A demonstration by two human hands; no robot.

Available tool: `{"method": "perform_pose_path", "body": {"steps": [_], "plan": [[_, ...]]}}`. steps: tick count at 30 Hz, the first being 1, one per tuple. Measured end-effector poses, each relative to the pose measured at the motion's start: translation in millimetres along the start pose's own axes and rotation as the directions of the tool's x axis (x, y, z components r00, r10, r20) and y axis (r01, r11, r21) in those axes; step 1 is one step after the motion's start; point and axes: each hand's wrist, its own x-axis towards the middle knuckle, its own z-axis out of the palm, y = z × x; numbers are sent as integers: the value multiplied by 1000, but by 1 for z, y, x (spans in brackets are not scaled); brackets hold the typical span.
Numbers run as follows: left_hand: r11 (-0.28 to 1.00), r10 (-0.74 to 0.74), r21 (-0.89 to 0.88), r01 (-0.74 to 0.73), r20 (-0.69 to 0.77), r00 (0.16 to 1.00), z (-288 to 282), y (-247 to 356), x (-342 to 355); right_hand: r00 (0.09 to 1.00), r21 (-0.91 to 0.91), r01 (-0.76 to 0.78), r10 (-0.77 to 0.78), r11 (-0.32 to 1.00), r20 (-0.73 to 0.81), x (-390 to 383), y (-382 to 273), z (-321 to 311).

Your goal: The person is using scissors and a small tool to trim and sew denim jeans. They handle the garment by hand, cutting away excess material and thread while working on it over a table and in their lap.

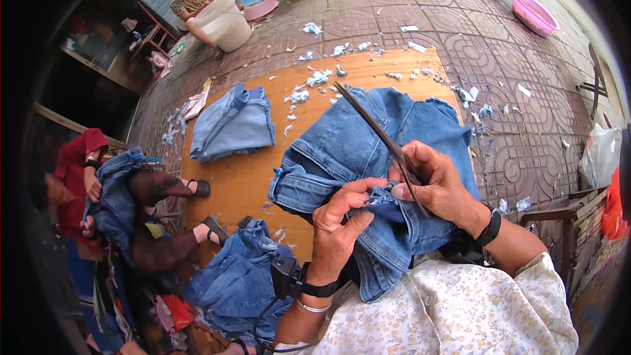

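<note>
Blue jeans (348,138) lie spread over my lap and the near side of the wooden board, waistband to the left. My left hand (338,223) is closed, its thumb and fingers pinching a frayed, whitish edge of the denim. Close beside it, my right hand (437,181) is closed around dark metal scissors (374,121), whose long end points up and to the left, above the cloth. The right fingertips also meet near the frayed edge. Whether the scissor blades are apart is hard to make out.
The wooden board (368,66) bears folded light jeans (233,121), crumpled jeans (243,269) and thread scraps (319,77). A person in red (79,158) sits at left with denim. Another person crouches by a white bucket (223,23). A pink basin (532,13) stands far right.
</note>
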Motion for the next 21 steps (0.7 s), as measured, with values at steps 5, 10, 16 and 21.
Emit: {"method": "perform_pose_path", "body": {"steps": [5, 10, 16, 21], "plan": [[986, -48, -163, 47, 2, 999, 3, -1, 5, 987, -8, -140, 140, 990, 84, 12, -10, -6], [996, 0, -91, 3, 25, 1000, -1, -1, 4, 997, 2, -73, 73, 997, 20, 14, 0, -1], [998, 34, 48, -36, 27, 999, -5, -1, 2, 996, 94, -32, 23, 995, 90, 6, -19, -9], [975, 20, 221, -19, -4, 1000, -3, 6, 1, 995, -330, 64, -35, 942, 94, -5, -36, 4]]}}
